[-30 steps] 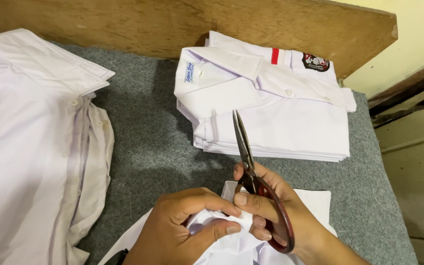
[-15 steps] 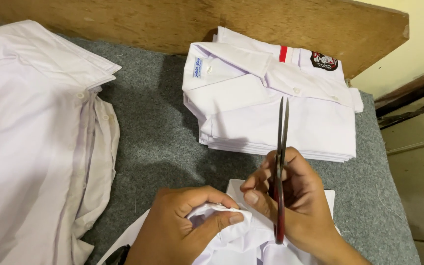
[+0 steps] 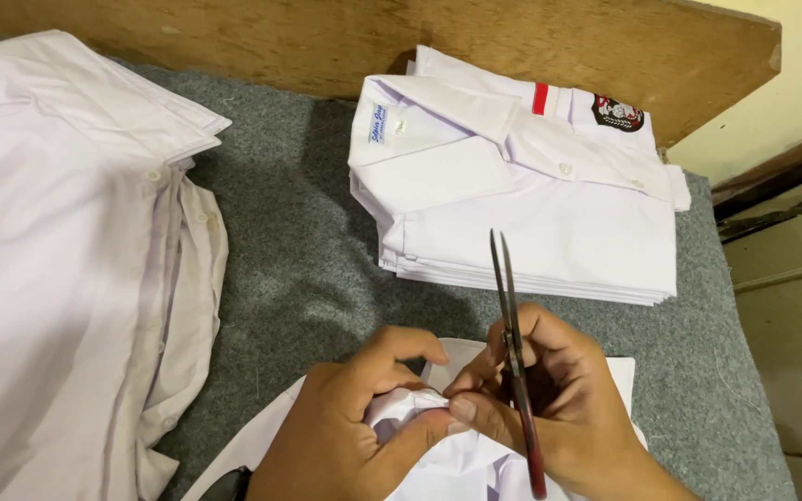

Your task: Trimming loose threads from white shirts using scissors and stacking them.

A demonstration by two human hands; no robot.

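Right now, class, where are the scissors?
In the head view, the scissors stand in the right hand, lower centre, blades pointing at the folded shirt stack.

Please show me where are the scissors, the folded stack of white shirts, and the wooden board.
scissors (image 3: 510, 315): head view, on the closed blades.
folded stack of white shirts (image 3: 549, 209): head view, on the top shirt's front.
wooden board (image 3: 327, 42): head view, on its bare face.

Two hands; one scissors (image 3: 515, 362); one folded shirt stack (image 3: 522, 195); one loose shirt pile (image 3: 58, 241)
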